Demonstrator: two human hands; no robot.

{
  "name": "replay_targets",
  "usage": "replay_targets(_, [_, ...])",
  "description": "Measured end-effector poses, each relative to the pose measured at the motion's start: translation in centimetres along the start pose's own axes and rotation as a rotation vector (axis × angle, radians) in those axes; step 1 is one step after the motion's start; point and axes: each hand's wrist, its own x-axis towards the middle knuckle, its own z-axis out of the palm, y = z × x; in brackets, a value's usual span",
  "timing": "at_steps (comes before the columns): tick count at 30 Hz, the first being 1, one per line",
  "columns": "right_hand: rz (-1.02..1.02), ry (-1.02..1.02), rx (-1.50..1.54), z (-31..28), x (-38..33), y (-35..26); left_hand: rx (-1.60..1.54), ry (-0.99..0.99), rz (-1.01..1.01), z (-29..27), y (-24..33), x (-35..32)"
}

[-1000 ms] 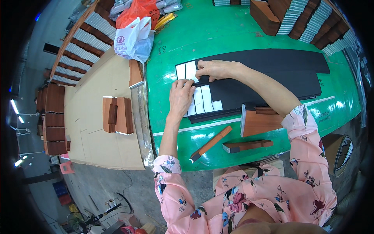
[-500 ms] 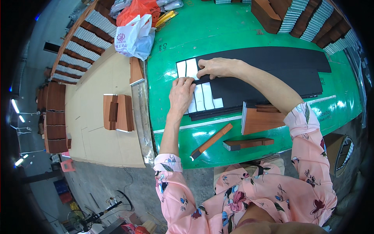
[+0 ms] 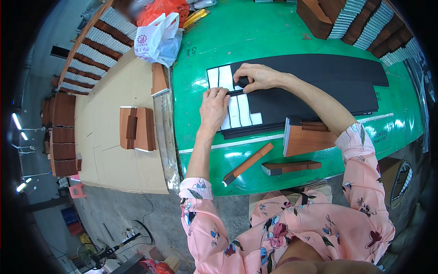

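Black sheets [image 3: 315,77] lie on the green tabletop, with white panels [image 3: 225,76] divided by thin black lines at their left end. My left hand [image 3: 213,108] is closed at the white panels, its fingers and thumb on a narrow black strip [image 3: 236,92] that runs to the right. My right hand [image 3: 259,77] pinches a small dark piece [image 3: 242,82] just above that strip. Whether this piece is loose or a lifted part of the sheet I cannot tell.
Brown wooden parts [image 3: 248,163] lie nearer me, beside a larger wooden block [image 3: 308,139]. Stacked brown and silver pieces [image 3: 351,20] stand far right. Plastic bags [image 3: 159,41] sit far left. Cardboard [image 3: 100,160] covers the left table, which bears a wooden block [image 3: 143,130].
My right hand has shifted slightly right, and the dark piece now shows in its fingers. More of the black strip and white panel is visible between the hands. My left hand stays nearly in place.
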Motion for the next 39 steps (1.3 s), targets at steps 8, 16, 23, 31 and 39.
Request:
replay_targets(8, [0.238,0.185,0.617,0.9,-0.3,-0.1,-0.032,0.008,-0.007,0.6,0.4,0.0])
replay_targets(16, [-0.012,0.315,0.652,-0.5,-4.9,-7.6,-0.449,0.104,-0.021,-2.3,-0.7,0.0])
replay_targets(23, [-0.286,0.561,-0.194,1.0,-11.2,-12.9,-0.625,-0.007,-0.105,-10.0,10.2,-5.3])
replay_targets(31, [-0.489,0.702,-0.431,2.4,-15.3,-16.0,-0.967,0.104,-0.35,-9.4,13.6,-10.6])
replay_targets(39, [-0.445,0.817,-0.633,3.8,-21.9,-16.3,-1.08,0.07,-0.343,-8.6,17.8,-12.8])
